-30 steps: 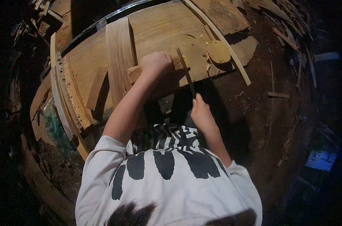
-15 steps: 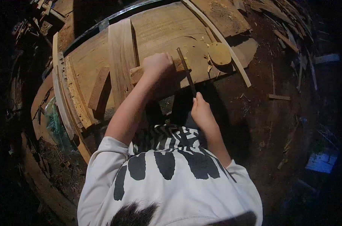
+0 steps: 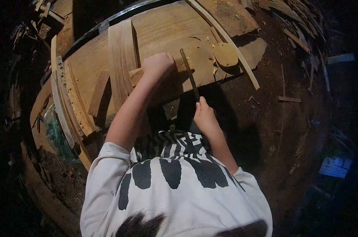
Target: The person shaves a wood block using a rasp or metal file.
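My left hand (image 3: 158,65) is closed around a short wooden block (image 3: 135,76), pressing it down on the wide plank; most of the block is hidden under the hand and its ends show on either side. In my right hand (image 3: 206,116), nearer my body, is a long, narrow dark file (image 3: 188,70), gripped at its near end. The file points away from me and crosses the right end of the block.
The wide plank (image 3: 159,29) serves as a work surface. A flat board (image 3: 121,59) and a wooden offcut (image 3: 100,93) lie left of my left hand. To the right are a round wooden disc (image 3: 226,54) and a long thin strip (image 3: 242,61). Scrap wood (image 3: 297,39) litters the ground.
The whole view has shifted slightly, so everything appears a little further left. My hands keep their grips, and the file stays across the block's right end.
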{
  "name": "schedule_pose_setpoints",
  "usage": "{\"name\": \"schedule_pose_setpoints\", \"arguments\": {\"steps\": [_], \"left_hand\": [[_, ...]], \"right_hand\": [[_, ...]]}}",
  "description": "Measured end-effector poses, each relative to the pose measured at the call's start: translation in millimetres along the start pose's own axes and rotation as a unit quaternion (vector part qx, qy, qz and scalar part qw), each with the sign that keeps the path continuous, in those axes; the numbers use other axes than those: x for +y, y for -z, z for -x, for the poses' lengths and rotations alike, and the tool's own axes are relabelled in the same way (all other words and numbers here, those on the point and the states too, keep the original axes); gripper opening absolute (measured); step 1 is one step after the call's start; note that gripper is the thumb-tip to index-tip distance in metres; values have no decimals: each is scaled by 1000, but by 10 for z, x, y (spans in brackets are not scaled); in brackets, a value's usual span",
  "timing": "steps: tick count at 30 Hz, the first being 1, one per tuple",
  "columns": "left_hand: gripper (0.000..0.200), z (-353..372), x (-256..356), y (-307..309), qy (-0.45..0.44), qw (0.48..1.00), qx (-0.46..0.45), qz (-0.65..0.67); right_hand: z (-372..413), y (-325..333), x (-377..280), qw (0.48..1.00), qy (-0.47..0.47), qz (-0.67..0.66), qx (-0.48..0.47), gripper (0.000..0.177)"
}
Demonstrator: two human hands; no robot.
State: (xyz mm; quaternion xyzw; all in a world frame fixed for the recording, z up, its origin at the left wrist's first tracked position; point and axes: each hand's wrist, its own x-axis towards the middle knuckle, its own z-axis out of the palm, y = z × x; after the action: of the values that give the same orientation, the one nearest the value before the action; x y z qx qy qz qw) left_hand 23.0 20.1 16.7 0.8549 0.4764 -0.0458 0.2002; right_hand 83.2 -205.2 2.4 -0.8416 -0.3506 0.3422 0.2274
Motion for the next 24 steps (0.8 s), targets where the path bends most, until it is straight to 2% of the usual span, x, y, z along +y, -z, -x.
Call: {"name": "schedule_pose_setpoints", "arguments": {"steps": [2,6,8,9,11,14,18,20,24], "left_hand": [[54,-28,-18,-34,-13,1000,-11,-1],[50,-16,-11,-22,-30,999,5,-23],[50,-9,-7,-17,-34,999,1,-27],[52,-30,-6,-18,-16,1000,-6,-20],[54,-53,-3,-43,1,1000,-16,-13],[52,-74,-50,-71,-6,1000,-5,-7],[50,-91,-107,-53,-74,997,-29,-19],[50,-18,-7,77,-99,994,-40,-26],[50,36,45,67,-39,998,-30,-24]], "right_hand": [[-7,-53,2,999,18,-20,44,24],[-496,-37,-209,1000,23,-15,8,25],[-596,-82,-292,994,68,23,78,17],[-575,-82,-263,994,67,24,78,17],[-420,-105,-139,999,34,9,22,28],[56,-152,85,1000,-8,-9,21,27],[123,-85,29,999,-30,-23,23,26],[-142,-52,-107,999,10,-27,32,25],[-357,-122,-198,998,18,19,49,24]]}}
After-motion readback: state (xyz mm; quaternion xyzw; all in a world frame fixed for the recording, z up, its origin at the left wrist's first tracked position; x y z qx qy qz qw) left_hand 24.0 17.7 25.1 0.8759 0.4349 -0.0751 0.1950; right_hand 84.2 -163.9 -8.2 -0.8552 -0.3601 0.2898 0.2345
